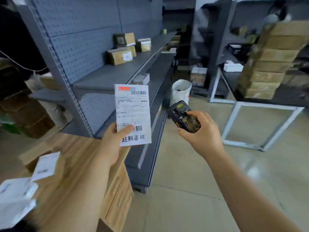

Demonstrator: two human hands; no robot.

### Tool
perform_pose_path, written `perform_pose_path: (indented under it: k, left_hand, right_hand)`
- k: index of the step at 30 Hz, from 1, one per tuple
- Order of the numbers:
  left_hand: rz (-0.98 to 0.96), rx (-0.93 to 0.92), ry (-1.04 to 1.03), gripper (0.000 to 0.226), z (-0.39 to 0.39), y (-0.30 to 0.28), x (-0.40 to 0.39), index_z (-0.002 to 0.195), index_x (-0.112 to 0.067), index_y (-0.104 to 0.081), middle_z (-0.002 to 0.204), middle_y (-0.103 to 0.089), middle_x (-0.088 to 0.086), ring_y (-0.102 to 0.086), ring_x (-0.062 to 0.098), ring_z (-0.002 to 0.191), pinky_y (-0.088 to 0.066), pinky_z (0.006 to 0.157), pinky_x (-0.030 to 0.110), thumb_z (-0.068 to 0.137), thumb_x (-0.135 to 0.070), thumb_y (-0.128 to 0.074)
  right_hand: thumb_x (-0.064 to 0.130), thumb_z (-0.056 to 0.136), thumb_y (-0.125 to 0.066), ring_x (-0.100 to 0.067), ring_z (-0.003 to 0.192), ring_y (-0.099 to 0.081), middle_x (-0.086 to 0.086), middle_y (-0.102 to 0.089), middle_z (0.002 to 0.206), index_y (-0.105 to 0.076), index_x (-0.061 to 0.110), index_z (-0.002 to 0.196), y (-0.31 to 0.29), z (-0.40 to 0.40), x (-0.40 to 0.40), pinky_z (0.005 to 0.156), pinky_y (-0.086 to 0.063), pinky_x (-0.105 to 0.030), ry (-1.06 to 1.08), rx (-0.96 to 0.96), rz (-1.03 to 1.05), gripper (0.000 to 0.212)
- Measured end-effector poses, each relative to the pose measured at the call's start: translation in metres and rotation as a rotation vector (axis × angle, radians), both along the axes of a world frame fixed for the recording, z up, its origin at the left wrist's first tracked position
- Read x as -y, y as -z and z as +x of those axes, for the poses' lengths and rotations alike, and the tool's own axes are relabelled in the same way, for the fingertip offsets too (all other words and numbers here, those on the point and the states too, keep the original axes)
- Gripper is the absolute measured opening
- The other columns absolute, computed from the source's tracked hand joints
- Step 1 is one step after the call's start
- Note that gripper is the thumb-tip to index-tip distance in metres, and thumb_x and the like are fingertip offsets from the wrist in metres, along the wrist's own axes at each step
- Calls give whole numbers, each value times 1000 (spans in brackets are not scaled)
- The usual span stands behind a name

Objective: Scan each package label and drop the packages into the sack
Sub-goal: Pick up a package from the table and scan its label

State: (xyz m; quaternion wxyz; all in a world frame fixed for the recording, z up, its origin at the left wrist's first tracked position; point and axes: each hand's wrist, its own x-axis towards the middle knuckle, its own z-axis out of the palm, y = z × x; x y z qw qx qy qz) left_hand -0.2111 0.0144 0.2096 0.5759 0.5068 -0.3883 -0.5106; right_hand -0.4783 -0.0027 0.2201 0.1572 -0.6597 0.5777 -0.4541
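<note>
A label [133, 114] is held upright by the left hand [111, 144], pinched at its lower edge with the thumb laid across the lower barcode. A scanner [184, 118] is gripped by the right hand [199, 133], fingers curled round its body, its screen end pointed away towards the shelf [117, 72]. A white sack [181, 92] is seen standing open on the floor beyond, well apart from both hands. Boxes [124, 49] are stacked on the shelf.

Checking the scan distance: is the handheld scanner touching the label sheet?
Apart. The head view shows the scanner, gripped in the right hand, with shelf edge and floor visible between it and the label sheet pinched by the left hand.
</note>
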Motion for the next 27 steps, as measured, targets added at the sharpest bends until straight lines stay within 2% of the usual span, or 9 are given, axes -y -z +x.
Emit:
perform_pose_path:
  k: [3, 5, 7, 9, 14, 18, 22, 25, 27]
  left_hand:
    - [8, -5, 74, 56, -59, 8, 34, 122, -13, -61, 110, -74, 5, -71, 26, 94, -55, 60, 30, 72, -24, -81]
    - [9, 11, 90, 53, -87, 10, 54, 122, -13, -59, 108, -75, 3, -72, 23, 94, -57, 67, 34, 74, -24, -81]
    - [12, 39, 94, 41, -107, 10, 75, 119, -15, -59, 106, -75, 0, -73, 21, 95, -57, 77, 40, 82, -22, -73]
    - [17, 79, 104, 37, -119, 10, 99, 118, -16, -59, 107, -75, -1, -72, 21, 97, -57, 81, 41, 84, -22, -73]
    - [11, 132, 121, 64, -131, 17, 175, 123, -15, -59, 107, -75, -3, -73, 17, 95, -57, 80, 38, 67, -31, -84]
    - [0, 99, 135, 40, -139, 24, 263, 123, -14, -60, 107, -75, -2, -73, 15, 93, -58, 73, 31, 85, -19, -72]
    - [-2, 64, 162, 25, -156, 17, 354, 114, -18, -62, 104, -76, -2, -74, 12, 88, -57, 62, 22, 90, -13, -68]
    - [-28, 74, 199, 21, -174, 12, 418, 110, -19, -62, 100, -76, -7, -73, 11, 89, -57, 64, 23, 91, -14, -67]
    - [-26, 76, 205, 21, -186, 14, 455, 108, -20, -62, 98, -76, -8, -73, 12, 89, -57, 71, 29, 89, -16, -70]
  right_hand:
    - [39, 71, -81, 4, 90, -45, 17, -55, 118, -59, 35, 119, 9, -59, 14, 80, -44, -25, 80, 9, 17, 52]
    - [39, 70, -80, 5, 90, -46, 20, -54, 116, -59, 37, 117, 14, -87, 27, 79, -44, -24, 111, 28, 22, 51]
    - [38, 70, -81, 5, 91, -46, 20, -54, 115, -59, 37, 116, 18, -105, 45, 78, -43, -24, 115, 37, 23, 51]
    - [37, 71, -81, 5, 92, -47, 21, -53, 114, -59, 37, 116, 22, -116, 70, 78, -43, -23, 113, 48, 27, 50]
    - [35, 71, -81, 5, 91, -47, 20, -53, 111, -60, 35, 118, 36, -123, 150, 80, -45, -23, 111, 53, 34, 51]
    - [36, 72, -81, 6, 91, -46, 21, -52, 112, -59, 36, 120, 35, -126, 229, 75, -40, -16, 135, 17, 44, 53]
    - [40, 71, -80, 5, 93, -46, 20, -53, 116, -59, 37, 121, 19, -141, 307, 81, -43, -23, 210, -21, 37, 54]
    - [43, 71, -80, 4, 95, -45, 19, -53, 117, -58, 36, 122, 14, -158, 361, 82, -41, -24, 252, -38, 32, 56]
    - [43, 71, -79, 1, 97, -47, 20, -52, 117, -58, 37, 122, 16, -170, 391, 83, -43, -26, 275, -38, 45, 56]
